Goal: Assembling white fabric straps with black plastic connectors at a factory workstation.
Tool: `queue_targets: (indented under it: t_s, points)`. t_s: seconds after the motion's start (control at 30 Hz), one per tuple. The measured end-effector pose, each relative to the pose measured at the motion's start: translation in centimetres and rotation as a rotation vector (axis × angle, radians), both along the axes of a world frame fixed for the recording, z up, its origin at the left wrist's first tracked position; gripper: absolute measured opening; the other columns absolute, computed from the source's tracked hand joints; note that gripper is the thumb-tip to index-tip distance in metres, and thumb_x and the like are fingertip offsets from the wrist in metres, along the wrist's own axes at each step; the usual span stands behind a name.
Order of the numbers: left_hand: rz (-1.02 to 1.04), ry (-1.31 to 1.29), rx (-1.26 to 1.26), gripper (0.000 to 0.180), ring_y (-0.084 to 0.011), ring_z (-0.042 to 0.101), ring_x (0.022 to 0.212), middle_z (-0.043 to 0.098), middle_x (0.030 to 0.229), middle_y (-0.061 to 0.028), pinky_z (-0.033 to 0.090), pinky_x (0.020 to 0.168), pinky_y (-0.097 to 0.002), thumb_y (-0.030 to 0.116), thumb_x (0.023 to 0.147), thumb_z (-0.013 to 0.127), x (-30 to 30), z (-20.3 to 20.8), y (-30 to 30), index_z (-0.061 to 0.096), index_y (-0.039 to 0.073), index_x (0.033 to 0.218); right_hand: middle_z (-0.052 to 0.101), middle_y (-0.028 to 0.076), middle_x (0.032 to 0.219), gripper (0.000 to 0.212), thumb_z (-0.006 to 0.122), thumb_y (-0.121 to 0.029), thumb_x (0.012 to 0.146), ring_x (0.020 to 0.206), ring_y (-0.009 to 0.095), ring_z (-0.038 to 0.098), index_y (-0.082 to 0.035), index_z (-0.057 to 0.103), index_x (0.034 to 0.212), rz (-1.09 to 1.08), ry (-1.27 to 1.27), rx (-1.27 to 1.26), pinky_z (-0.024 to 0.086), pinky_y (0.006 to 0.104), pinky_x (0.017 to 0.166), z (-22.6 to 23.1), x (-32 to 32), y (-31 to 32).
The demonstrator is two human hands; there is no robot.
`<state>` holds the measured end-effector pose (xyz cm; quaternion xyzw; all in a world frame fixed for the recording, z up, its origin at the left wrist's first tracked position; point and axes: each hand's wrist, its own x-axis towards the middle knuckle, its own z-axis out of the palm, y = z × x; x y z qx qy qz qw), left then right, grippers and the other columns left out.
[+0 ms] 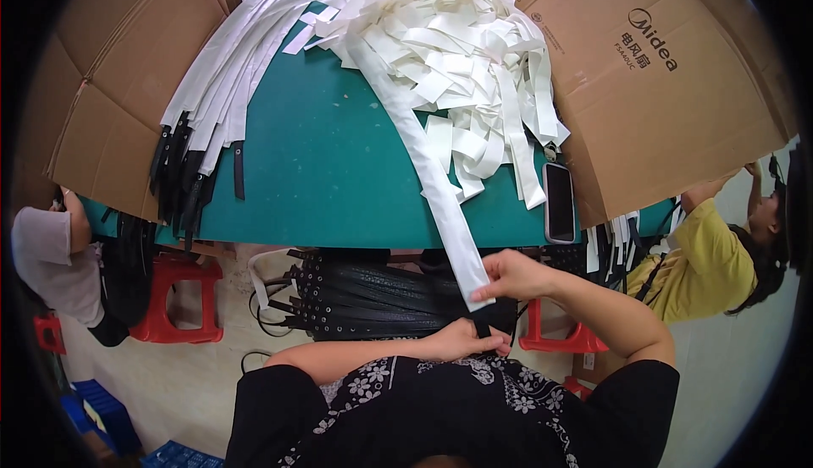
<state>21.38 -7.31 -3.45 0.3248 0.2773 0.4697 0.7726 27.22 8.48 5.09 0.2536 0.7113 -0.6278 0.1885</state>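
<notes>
My right hand (515, 275) pinches the near end of a long flat white sleeve-like strip (432, 176). The strip runs back over the table edge to the far pile of white strips (461, 40). Close to my body, my left hand (464, 341) is closed around a narrow black strap (483, 330), and only a short piece of it shows between the fingers. Below the table edge, beside my left hand, lies a thick bundle of black belts (373, 294) with metal eyelets. On the table's left side, several black belts in white sleeves (224, 87) lie side by side.
Open cardboard boxes stand on the left (127, 78) and right (660, 87) of the green table (296, 171). A phone (558, 203) lies near the front edge. Red stools (182, 294) stand below. One person (55, 248) is at the left, another in yellow (707, 256) at the right.
</notes>
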Motion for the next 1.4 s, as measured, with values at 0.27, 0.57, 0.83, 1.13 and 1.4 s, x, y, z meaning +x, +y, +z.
queue_targets:
  t_s: [0.27, 0.57, 0.83, 1.13, 1.4]
  points:
    - [0.053, -0.269, -0.286, 0.038, -0.0105, 0.060, 0.088, 0.062, 0.102, -0.0093, 0.040, 0.056, -0.0171, 0.026, 0.092, 0.044, -1.1, 0.4, 0.3, 0.048, -0.005, 0.113, 0.056, -0.002, 0.067, 0.027, 0.072, -0.021, 0.073, 0.062, 0.004, 0.045, 0.001, 0.061, 0.086, 0.073, -0.047, 0.182, 0.040, 0.0222, 0.058, 1.3, -0.7, -0.1]
    - [0.130, -0.491, -0.186, 0.066, -0.0246, 0.046, 0.111, 0.049, 0.119, -0.0136, 0.033, 0.097, -0.0388, 0.056, 0.087, 0.032, -8.6, 0.2, 3.3, 0.034, 0.004, 0.126, 0.060, 0.003, 0.092, 0.034, 0.056, -0.019, 0.084, 0.086, 0.010, 0.054, 0.001, 0.052, 0.111, -0.167, 0.051, -0.089, 0.042, 0.0244, 0.080, 0.0, 0.5, -0.2]
    - [0.483, -0.656, -0.314, 0.036, -0.0266, 0.052, 0.099, 0.054, 0.102, -0.0103, 0.041, 0.090, -0.0417, 0.034, 0.091, 0.040, -9.7, 0.9, 8.8, 0.043, 0.011, 0.119, 0.062, 0.009, 0.078, 0.029, 0.040, -0.026, 0.093, 0.072, 0.012, 0.057, -0.002, 0.046, 0.109, -0.379, 0.105, -0.557, 0.044, 0.0250, 0.069, -3.7, 3.6, -5.0]
    - [0.686, -0.734, -0.305, 0.024, -0.0113, 0.033, 0.052, 0.030, 0.059, 0.0013, 0.036, 0.059, -0.0272, 0.031, 0.092, 0.042, -9.5, 1.0, 10.4, 0.044, 0.008, 0.098, 0.050, 0.000, 0.054, 0.026, 0.041, -0.022, 0.092, 0.044, 0.006, 0.044, -0.003, 0.053, 0.080, -0.602, 0.017, -0.068, 0.035, 0.0197, 0.043, -2.8, 7.5, -7.7]
    - [0.554, -0.807, -0.328, 0.019, -0.0104, 0.029, 0.046, 0.027, 0.054, 0.0024, 0.030, 0.049, -0.0249, 0.026, 0.091, 0.044, -3.7, 0.8, 8.0, 0.050, 0.009, 0.086, 0.049, 0.001, 0.049, 0.023, 0.045, -0.022, 0.090, 0.037, 0.006, 0.042, -0.003, 0.056, 0.083, -0.594, -0.102, -0.055, 0.032, 0.0206, 0.036, -2.9, 10.7, -8.4]
